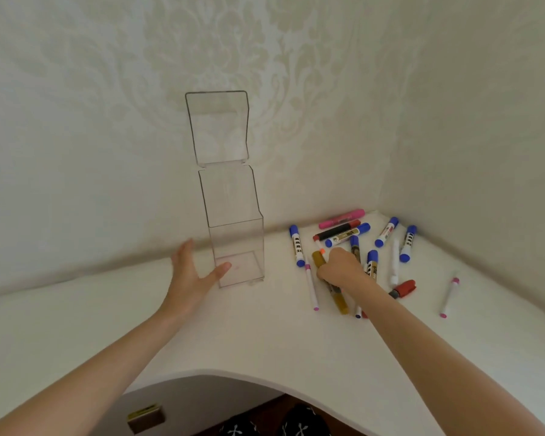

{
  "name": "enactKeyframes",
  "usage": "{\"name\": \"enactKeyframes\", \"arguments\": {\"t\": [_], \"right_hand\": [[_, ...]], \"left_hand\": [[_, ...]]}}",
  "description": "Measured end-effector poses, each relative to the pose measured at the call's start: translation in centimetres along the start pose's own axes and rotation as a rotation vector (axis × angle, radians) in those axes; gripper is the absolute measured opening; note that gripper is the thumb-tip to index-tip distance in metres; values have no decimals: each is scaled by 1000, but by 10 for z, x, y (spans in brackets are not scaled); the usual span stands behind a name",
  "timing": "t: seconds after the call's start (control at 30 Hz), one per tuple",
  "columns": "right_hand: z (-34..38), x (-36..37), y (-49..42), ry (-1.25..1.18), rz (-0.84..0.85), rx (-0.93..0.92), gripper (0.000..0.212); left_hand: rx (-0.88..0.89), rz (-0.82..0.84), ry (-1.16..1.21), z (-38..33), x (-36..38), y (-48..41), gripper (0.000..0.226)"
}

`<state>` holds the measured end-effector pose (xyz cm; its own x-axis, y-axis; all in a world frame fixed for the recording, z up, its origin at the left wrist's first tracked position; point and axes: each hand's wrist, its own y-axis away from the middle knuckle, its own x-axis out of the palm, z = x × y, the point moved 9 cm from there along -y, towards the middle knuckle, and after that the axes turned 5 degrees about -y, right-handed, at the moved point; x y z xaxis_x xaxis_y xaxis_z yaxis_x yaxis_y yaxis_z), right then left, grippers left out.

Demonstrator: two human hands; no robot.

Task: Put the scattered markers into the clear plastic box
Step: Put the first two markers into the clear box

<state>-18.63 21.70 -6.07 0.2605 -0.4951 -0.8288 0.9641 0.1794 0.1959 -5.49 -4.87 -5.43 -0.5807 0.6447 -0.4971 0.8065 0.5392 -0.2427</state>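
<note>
A tall clear plastic box (235,234) stands upright on the white table, its hinged lid (217,127) swung up against the wall. Nothing lies inside it. My left hand (191,275) is spread open beside the box's lower left, thumb touching its base corner. Several markers lie scattered at the right: blue-capped white ones (296,245), a pink one (342,218), a black and red one (335,230), thin pink-tipped pens (310,286). My right hand (339,267) is curled down on a gold marker (339,298) and an orange-tipped one (321,251).
The white table (233,335) has a curved cut-out front edge, and patterned walls meet in a corner behind the markers. A red-capped marker (405,288) and a thin pen (449,297) lie farther right. My knees show below the table edge.
</note>
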Motion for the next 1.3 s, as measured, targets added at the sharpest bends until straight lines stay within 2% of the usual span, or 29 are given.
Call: {"name": "enactKeyframes", "arguments": {"t": [0.07, 0.1, 0.13, 0.2, 0.27, 0.3, 0.47, 0.57, 0.7, 0.73, 0.8, 0.9, 1.03, 1.17, 1.3], "right_hand": [[-8, -5, -1, -140, -6, 54, 19], [-13, -8, -1, -246, 3, 68, 21], [-17, -8, 1, -399, 32, 73, 22], [-15, -10, 11, -789, 134, 32, 19], [-3, -15, 28, -1052, 250, -69, 21], [5, -17, 37, -1089, 296, -135, 20], [43, -25, 72, -934, 390, -395, 19], [64, -24, 88, -859, 420, -482, 14], [88, -22, 95, -928, 449, -534, 24], [94, -28, 92, -972, 410, -546, 25], [107, -49, 86, -980, 227, -602, 24], [136, -80, 81, -985, -4, -677, 21], [181, -87, 67, -897, -112, -718, 20], [196, -57, 50, -539, -88, -676, 31], [190, -37, 51, -393, -38, -704, 17]], "left_hand": [[120, -245, 0, -21, -22, 30, 57], [177, -274, 22, -34, -23, 46, 43], [205, -234, 42, -44, -18, 56, 29], [182, -28, 94, -61, 5, 65, 7], [119, 188, 180, -81, 31, 68, 6], [81, 246, 229, -91, 39, 68, 9], [-16, 365, 355, -130, 55, 58, 6], [-16, 345, 407, -141, 45, 51, 11], [-21, 217, 454, -146, 2, 36, 10], [-12, 149, 473, -147, -18, 27, 11], [53, -9, 473, -153, -65, 8, 7], [166, -197, 403, -162, -115, -19, 8], [234, -265, 275, -163, -113, -42, 27], [304, -169, 112, -157, -89, -51, 24], [377, -110, -272, -140, -69, -42, 26]]}}
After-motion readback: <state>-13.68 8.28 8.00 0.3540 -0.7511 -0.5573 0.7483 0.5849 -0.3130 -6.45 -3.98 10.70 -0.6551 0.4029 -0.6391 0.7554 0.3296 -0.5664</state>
